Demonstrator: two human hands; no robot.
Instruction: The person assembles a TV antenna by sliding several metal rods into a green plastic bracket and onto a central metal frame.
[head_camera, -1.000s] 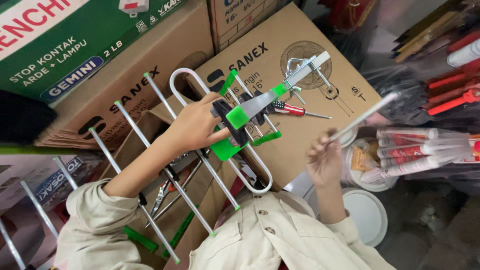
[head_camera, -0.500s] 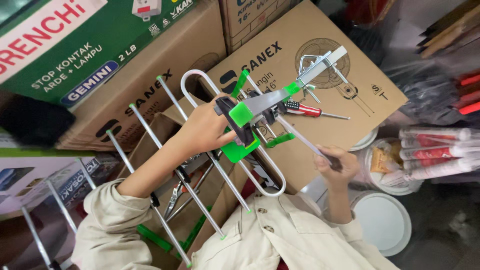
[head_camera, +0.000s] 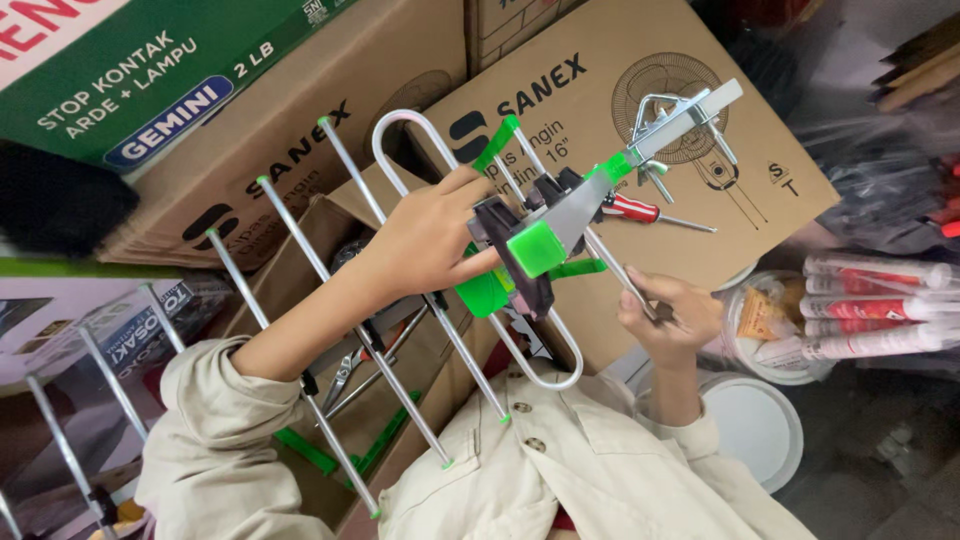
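I hold a metal aerial (head_camera: 575, 205) with a flat aluminium boom, several thin cross rods and green plastic clips (head_camera: 536, 250). My left hand (head_camera: 425, 240) grips it at the middle, by the white looped element (head_camera: 400, 125) and the black mount. My right hand (head_camera: 670, 320) pinches a loose thin metal rod (head_camera: 612, 265) whose upper end reaches the boom just under the green clip. A clamp bracket (head_camera: 680, 110) sits at the boom's far end.
A red-handled screwdriver (head_camera: 630, 208) lies on a brown cardboard box (head_camera: 740, 190) behind the aerial. More boxes and a green carton (head_camera: 150, 80) are stacked at left. Red-and-white tubes (head_camera: 870, 300) and a white round lid (head_camera: 755, 420) lie at right.
My right hand has swung the loose rod from out at the right in toward the boom, and its end now meets the aerial. My left hand has kept its grip.
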